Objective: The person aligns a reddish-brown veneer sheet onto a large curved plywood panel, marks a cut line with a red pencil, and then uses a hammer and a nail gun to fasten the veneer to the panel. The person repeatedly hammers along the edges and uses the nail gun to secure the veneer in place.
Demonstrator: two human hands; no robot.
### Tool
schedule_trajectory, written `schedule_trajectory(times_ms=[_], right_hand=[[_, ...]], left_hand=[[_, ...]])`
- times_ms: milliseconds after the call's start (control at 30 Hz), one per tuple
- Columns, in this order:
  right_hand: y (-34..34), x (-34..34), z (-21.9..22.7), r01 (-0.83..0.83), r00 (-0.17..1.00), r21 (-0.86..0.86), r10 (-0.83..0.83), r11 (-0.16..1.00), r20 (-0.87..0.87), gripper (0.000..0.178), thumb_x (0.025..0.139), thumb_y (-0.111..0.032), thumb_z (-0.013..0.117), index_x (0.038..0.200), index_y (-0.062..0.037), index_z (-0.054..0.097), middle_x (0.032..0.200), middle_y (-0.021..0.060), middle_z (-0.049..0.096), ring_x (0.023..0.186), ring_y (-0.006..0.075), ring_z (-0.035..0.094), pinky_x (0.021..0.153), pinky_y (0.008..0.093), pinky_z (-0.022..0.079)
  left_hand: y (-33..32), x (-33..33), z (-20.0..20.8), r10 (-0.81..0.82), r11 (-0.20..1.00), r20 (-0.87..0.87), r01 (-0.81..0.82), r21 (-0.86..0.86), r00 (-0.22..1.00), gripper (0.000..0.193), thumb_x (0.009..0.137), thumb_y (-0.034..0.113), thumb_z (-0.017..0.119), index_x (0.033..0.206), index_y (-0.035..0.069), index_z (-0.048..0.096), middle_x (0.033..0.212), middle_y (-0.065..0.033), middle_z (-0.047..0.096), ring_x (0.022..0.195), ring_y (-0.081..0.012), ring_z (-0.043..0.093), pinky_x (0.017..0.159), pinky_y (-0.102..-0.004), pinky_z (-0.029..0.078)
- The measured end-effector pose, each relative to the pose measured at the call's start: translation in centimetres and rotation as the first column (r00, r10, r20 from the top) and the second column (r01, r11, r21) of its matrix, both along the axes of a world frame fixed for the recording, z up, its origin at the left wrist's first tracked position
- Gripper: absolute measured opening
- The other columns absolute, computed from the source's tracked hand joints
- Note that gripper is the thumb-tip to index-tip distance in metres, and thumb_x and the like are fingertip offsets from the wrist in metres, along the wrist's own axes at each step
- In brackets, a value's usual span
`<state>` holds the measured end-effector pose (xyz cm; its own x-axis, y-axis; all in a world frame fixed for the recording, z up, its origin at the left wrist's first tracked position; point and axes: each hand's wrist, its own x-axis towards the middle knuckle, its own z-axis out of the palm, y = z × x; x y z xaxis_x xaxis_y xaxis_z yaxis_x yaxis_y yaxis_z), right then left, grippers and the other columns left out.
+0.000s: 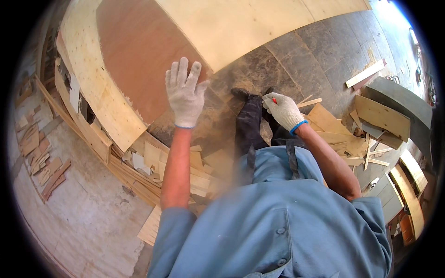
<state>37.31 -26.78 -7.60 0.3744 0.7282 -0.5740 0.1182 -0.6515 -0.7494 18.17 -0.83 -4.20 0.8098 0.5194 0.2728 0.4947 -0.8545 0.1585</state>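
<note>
My left hand (186, 95), in a white knit glove with a blue cuff edge, is open with its fingers stretched out. It is over the near corner of a reddish-brown sheet (143, 51); whether the palm touches it I cannot tell. This sheet lies among large pale plywood sheets (245, 28). My right hand (283, 111), gloved the same way, is closed in front of my legs. From its fingers pokes the red end of a slim, pen-like thing (274, 100); the rest is hidden in the glove.
Wood offcuts (331, 125) are heaped on the tiled floor to my right, with curved panels (382, 116) beyond. Long strips (134, 180) are stacked along the left, near scattered scraps (41, 157). Another strip (366, 73) lies at the far right.
</note>
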Motion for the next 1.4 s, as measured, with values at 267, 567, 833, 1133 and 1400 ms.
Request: schedule_trajectory(times_ms=[267,567,833,1133,1400], right_hand=[[-0.7,0.2,-1.0,0.035,0.998,-0.054,-0.038,0.998,-0.052,0.029,0.103,-0.028,0.057,0.112,-0.0049,0.072,0.103,0.0188,0.073,0.099,0.0362,0.067,0.084,0.0449,0.053],[-0.2,0.6,-0.4,0.042,0.997,-0.07,-0.047,0.997,-0.063,0.029,0.106,-0.019,0.058,0.121,0.0017,0.069,0.099,0.0099,0.076,0.089,0.0162,0.071,0.082,0.0297,0.056],[7.6,-0.5,7.1,0.349,0.883,0.242,-0.232,0.905,-0.409,0.03,0.105,-0.018,0.06,0.128,-0.0013,0.069,0.108,0.0088,0.075,0.093,0.0122,0.067,0.084,0.0284,0.054],[15.2,-2.5,6.5,0.267,0.922,0.344,-0.136,0.9,-0.363,0.034,0.104,-0.017,0.056,0.133,-0.0011,0.066,0.112,0.0083,0.074,0.094,0.0121,0.067,0.087,0.0293,0.055],[14.3,-4.6,3.8,0.295,0.955,0.482,-0.25,0.825,-0.157,0.031,0.103,-0.01,0.056,0.13,-0.0035,0.07,0.122,0.0088,0.074,0.111,0.0152,0.066,0.1,0.0303,0.051]], left_hand=[[0.1,0.0,0.0,0.004,1.0,-0.023,-0.004,0.01,1.0,0.067,0.087,0.035,0.08,0.15,0.027,0.058,0.16,-0.0065,0.049,0.149,-0.0309,0.044,0.125,-0.0509,0.031],[0.1,0.1,0.0,-0.009,1.0,-0.006,0.009,0.0,1.0,0.06,0.093,0.039,0.075,0.149,0.027,0.06,0.16,-0.0069,0.05,0.149,-0.031,0.044,0.125,-0.0507,0.031],[0.1,0.2,0.1,0.02,1.0,0.032,-0.02,-0.011,0.999,0.06,0.083,0.032,0.082,0.14,0.024,0.067,0.156,-0.0079,0.055,0.146,-0.0324,0.047,0.123,-0.0521,0.032],[2.0,-6.3,2.5,0.149,0.984,-0.134,-0.161,-0.082,0.98,0.067,0.083,0.027,0.084,0.145,0.014,0.061,0.16,-0.0146,0.047,0.151,-0.0353,0.039,0.126,-0.0513,0.028],[3.4,-19.1,1.5,0.356,0.915,-0.147,-0.376,-0.148,0.923,0.084,0.081,0.023,0.086,0.156,0.013,0.05,0.165,-0.029,0.033,0.154,-0.0465,0.029,0.126,-0.0552,0.024]])
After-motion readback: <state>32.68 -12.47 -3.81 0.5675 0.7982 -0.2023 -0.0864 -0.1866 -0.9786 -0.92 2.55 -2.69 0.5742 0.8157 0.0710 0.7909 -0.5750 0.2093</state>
